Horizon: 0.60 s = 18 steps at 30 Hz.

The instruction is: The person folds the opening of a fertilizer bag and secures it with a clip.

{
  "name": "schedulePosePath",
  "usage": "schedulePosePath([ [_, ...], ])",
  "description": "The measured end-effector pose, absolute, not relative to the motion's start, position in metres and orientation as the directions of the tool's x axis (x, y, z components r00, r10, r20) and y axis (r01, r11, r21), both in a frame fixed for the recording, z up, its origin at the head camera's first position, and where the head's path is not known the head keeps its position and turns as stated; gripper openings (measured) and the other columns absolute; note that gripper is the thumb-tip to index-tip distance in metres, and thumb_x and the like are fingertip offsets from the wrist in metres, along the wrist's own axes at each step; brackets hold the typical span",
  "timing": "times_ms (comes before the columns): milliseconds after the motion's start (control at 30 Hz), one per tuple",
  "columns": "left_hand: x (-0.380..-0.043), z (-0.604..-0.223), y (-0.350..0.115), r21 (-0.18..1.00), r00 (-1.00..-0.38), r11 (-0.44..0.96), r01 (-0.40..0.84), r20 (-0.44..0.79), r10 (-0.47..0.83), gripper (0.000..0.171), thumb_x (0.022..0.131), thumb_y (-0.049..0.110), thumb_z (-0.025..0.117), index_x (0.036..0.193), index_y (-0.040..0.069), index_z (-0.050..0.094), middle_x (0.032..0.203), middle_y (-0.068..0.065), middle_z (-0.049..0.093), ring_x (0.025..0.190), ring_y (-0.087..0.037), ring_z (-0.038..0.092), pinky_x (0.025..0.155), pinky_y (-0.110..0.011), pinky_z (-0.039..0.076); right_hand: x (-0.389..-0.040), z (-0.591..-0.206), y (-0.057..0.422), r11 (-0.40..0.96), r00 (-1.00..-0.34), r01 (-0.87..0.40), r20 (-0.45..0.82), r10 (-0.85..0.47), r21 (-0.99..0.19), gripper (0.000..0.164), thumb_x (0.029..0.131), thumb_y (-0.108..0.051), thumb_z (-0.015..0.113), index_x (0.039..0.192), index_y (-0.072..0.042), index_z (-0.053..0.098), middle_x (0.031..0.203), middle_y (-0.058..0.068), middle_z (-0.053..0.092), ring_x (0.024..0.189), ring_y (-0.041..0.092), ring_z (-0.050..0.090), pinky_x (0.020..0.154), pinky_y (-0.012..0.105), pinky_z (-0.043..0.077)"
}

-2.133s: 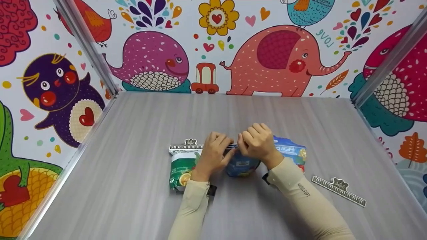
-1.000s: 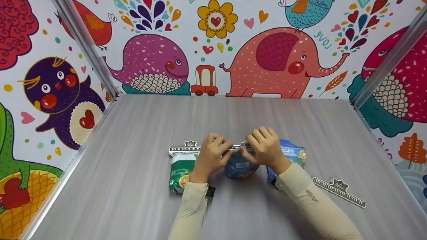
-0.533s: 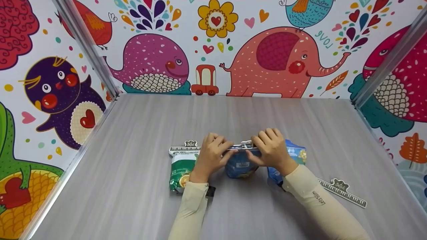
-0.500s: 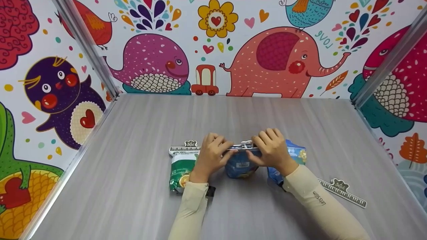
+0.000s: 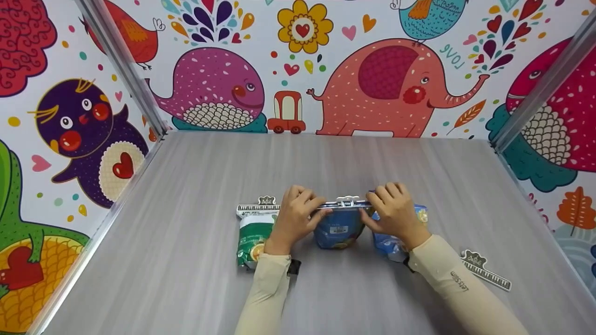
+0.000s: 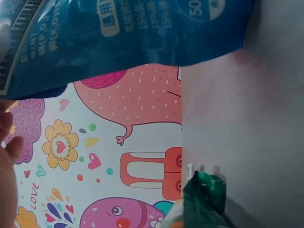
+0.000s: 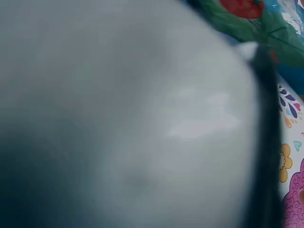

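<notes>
The grey table (image 5: pixel 186 288) extends from the middle bag (image 5: pixel 339 236) to the far wall (image 5: pixel 372 88) and toward the near side; a green bag (image 5: pixel 251 232) at left and another blue bag (image 5: pixel 389 244) at right sit close by. The left hand (image 5: pixel 298 216) and right hand (image 5: pixel 395 211) clamp thumb and fingers on the middle bag's top edge, at either end of a slim clip (image 5: pixel 347 202). Whether its base touches the table cannot be told. The right sleeve (image 5: pixel 458 279) covers part of a loose clip (image 5: pixel 491 273); a blurred pale surface (image 7: pixel 133 114) dominates the right wrist view. The bags are glossy, creased film; the loose clip is straight, piano-key patterned, with an ornate tab.
</notes>
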State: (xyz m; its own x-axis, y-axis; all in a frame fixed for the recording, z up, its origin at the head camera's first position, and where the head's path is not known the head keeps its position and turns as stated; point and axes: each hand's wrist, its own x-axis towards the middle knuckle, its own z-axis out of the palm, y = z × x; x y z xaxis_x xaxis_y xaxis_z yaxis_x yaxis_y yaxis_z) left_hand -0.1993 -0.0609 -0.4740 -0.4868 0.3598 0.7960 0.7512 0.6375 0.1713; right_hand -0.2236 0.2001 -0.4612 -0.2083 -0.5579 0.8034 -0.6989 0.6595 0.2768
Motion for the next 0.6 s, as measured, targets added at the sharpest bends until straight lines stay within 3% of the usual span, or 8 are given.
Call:
schedulePosePath([
  [233, -0.1998, -0.474, -0.0612, 0.158, -0.484, 0.647, 0.746, 0.796, 0.363, 0.02, 0.088, 0.034, 0.075, 0.091, 0.014, 0.073, 0.079, 0.0, 0.054, 0.082, -0.02, 0.043, 0.074, -0.037, 0.037, -0.2228, -0.4649, 0.207, 0.664, -0.221, -0.684, 0.781, -0.584, 0.303, 0.034, 0.096, -0.034, 0.049, 0.082, -0.005, 0.059, 0.072, 0.011, 0.051, 0.062, 0.03, 0.051, 0.06, 0.046, 0.045],
  [600, -0.1994, -0.474, -0.0601, 0.137, -0.473, 0.66, 0.738, 0.803, 0.363, 0.022, 0.09, 0.037, 0.071, 0.092, 0.015, 0.072, 0.08, -0.001, 0.054, 0.082, -0.02, 0.043, 0.073, -0.036, 0.037, -0.2187, -0.4656, 0.2094, 0.675, -0.275, -0.687, 0.763, -0.585, 0.27, 0.037, 0.1, -0.036, 0.047, 0.086, -0.005, 0.061, 0.074, 0.011, 0.053, 0.065, 0.03, 0.053, 0.061, 0.045, 0.046],
])
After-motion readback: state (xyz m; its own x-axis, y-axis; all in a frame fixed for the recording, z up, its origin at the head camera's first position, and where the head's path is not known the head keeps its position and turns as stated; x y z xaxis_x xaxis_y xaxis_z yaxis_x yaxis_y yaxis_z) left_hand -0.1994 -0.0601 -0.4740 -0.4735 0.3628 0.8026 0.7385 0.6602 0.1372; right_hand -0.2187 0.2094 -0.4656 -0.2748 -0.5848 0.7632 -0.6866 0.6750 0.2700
